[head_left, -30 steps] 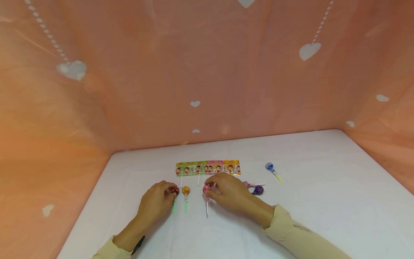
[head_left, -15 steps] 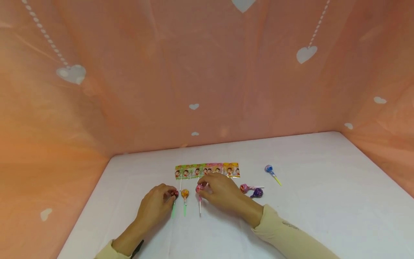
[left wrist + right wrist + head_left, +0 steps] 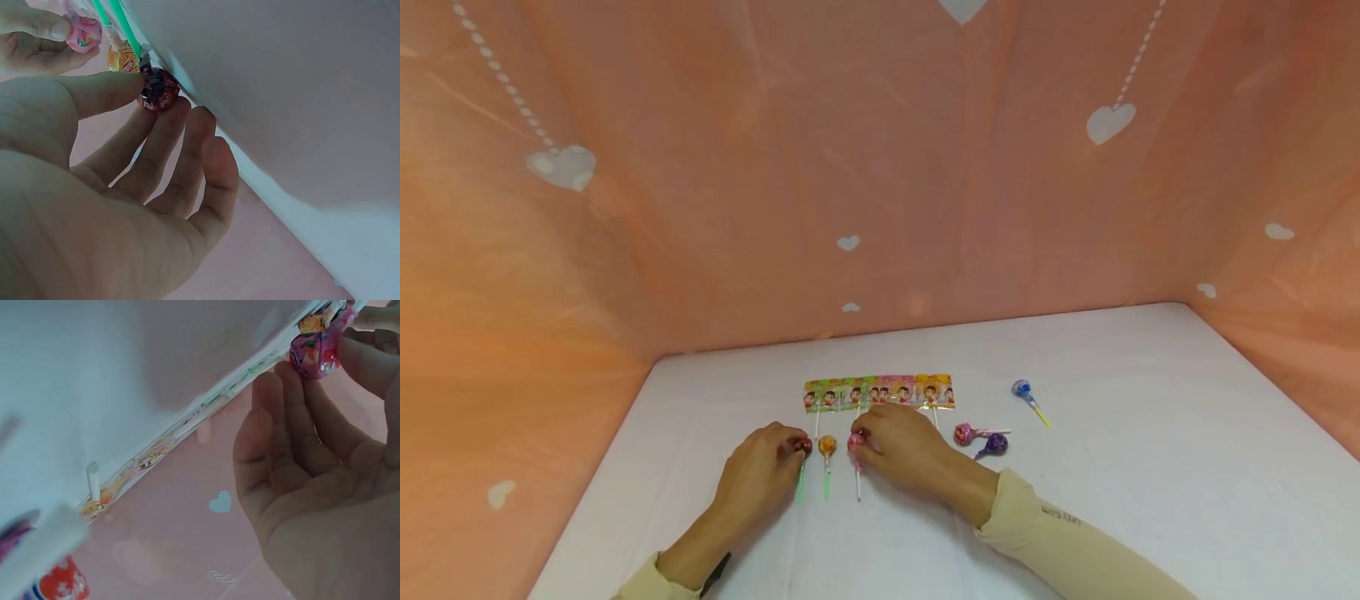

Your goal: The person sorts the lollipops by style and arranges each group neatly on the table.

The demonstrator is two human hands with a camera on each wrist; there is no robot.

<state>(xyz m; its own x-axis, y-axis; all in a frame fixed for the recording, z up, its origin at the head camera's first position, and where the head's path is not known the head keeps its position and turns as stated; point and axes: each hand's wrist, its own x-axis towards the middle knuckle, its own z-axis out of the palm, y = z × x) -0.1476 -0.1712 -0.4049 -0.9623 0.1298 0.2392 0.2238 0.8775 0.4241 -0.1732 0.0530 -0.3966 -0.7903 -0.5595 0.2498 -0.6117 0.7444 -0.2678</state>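
Observation:
My left hand (image 3: 761, 468) pinches the head of a dark red lollipop (image 3: 161, 91) between thumb and fingers, its green stick pointing toward me. Just right of it lies an orange lollipop (image 3: 827, 446), also green-sticked, untouched. In my right hand (image 3: 906, 446) a pink lollipop (image 3: 314, 356) is held by its wrapped head, with the white stick toward me. The three stand side by side in a row, sticks roughly parallel. Behind the hands runs a row of flat-packed lollipops (image 3: 831, 397) in green, pink and yellow wrappers, partly covered by my right fingers.
To the right of my right hand lie another pink lollipop (image 3: 964, 434) and a purple lollipop (image 3: 996, 444), close together. Farther back right is a blue lollipop (image 3: 1022, 388) with a yellow stick. Peach cloth with white hearts walls the white table (image 3: 1120, 467) at back and sides.
My right hand has slid left with the pink lollipop, bringing it close to the orange one. The second pink lollipop on the right has come into fuller view. My left hand keeps its place.

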